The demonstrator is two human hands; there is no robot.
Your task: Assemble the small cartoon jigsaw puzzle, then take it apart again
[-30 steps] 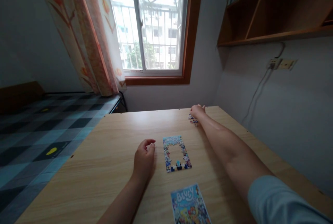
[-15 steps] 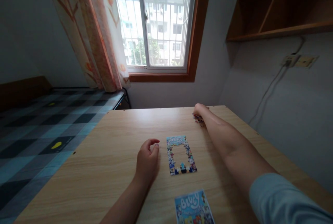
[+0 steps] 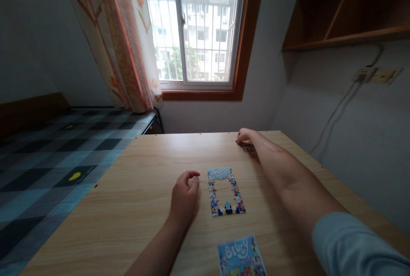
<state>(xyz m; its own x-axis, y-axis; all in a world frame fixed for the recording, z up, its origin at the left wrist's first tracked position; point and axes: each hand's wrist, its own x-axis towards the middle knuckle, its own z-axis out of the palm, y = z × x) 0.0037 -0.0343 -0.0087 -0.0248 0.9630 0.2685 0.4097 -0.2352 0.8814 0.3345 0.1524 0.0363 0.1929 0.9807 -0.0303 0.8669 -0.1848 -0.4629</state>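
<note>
A partly assembled jigsaw puzzle (image 3: 212,194) lies on the table, its border joined around an open middle where bare wood shows. Just left of it rests my left hand (image 3: 185,192), fingers loosely curled, thumb and forefinger apart, nothing between them. At the far edge of the table, my right hand (image 3: 245,134) pinches a small dark puzzle piece (image 3: 236,141) at its fingertips. Beside and partly behind that hand is a pile of loose puzzle pieces (image 3: 248,149); my forearm hides some of them.
The blue "Bluey" picture card or box (image 3: 241,256) lies near the front, cut off by the frame. All this is on a light wooden table (image 3: 137,199). A checked bed (image 3: 57,156) stands left, and a wooden shelf (image 3: 352,36) hangs on the right wall.
My right hand has shifted slightly left off the pile, and a dark piece now shows at its fingertips. My left hand keeps its pose. The whole view has shifted a little.
</note>
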